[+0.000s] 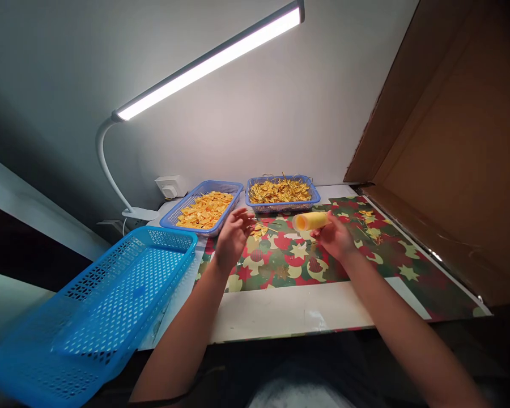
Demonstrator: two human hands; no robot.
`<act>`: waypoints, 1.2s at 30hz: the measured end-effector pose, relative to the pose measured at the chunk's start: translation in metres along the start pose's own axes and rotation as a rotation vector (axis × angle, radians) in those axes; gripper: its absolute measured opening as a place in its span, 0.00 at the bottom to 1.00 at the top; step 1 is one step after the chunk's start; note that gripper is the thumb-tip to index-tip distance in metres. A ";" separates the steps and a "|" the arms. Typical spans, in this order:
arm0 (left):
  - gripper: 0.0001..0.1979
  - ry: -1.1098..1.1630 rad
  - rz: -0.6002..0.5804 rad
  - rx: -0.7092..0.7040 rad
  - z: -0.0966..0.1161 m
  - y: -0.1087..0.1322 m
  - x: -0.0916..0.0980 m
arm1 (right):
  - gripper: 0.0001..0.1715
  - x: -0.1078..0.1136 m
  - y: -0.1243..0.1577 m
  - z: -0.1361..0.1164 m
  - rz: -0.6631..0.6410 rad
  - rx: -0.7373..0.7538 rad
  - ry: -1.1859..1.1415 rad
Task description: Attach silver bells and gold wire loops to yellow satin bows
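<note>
My right hand [335,237] grips a hollow yellow roll [311,221], perhaps of tape or thread, with its open end turned left. My left hand [233,235] is closed, thumb and fingers curled together. From its fingertips a thin dark stem [267,221] seems to reach to the right. Just below those fingers, small yellow petal-like pieces [259,230] show; whether they touch the hand I cannot tell. Both hands are above the patterned mat [276,258], apart from each other.
Behind stand a blue basket [168,222] of yellow pieces and another blue basket [280,207] of gold stemmed pieces. A larger bright-blue basket [182,238] is at left, under a lit lamp [212,59]. Yellow stemmed pieces [372,232] lie right, near a cardboard wall [454,147].
</note>
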State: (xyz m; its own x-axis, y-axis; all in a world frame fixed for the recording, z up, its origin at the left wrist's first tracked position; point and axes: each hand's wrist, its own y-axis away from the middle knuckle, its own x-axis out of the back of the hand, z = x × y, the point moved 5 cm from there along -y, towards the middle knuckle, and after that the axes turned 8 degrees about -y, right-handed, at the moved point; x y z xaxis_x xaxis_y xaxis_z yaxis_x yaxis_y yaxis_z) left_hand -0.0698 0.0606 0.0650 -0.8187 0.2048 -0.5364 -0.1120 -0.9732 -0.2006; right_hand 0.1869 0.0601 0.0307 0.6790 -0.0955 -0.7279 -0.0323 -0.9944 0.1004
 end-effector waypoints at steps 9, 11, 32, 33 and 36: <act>0.21 -0.233 -0.270 0.253 -0.054 0.023 -0.036 | 0.18 -0.005 0.003 0.016 -0.112 -0.037 0.084; 0.16 -0.209 -0.200 0.216 -0.050 0.018 -0.029 | 0.19 -0.001 -0.001 0.014 -0.072 0.001 0.078; 0.12 0.172 0.270 -0.107 0.030 -0.006 0.035 | 0.23 0.061 -0.012 -0.050 0.437 0.324 -0.225; 0.13 0.172 0.279 -0.123 0.031 -0.006 0.038 | 0.23 0.062 -0.011 -0.051 0.432 0.333 -0.223; 0.14 0.159 0.295 -0.180 0.036 -0.007 0.045 | 0.24 0.060 -0.011 -0.055 0.389 0.355 -0.206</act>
State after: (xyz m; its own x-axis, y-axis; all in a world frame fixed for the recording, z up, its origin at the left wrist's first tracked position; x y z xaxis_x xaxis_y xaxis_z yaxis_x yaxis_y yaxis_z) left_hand -0.1262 0.0732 0.0713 -0.7020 -0.0543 -0.7101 0.2278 -0.9618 -0.1516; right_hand 0.2682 0.0681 0.0228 0.4117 -0.4293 -0.8039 -0.5201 -0.8351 0.1795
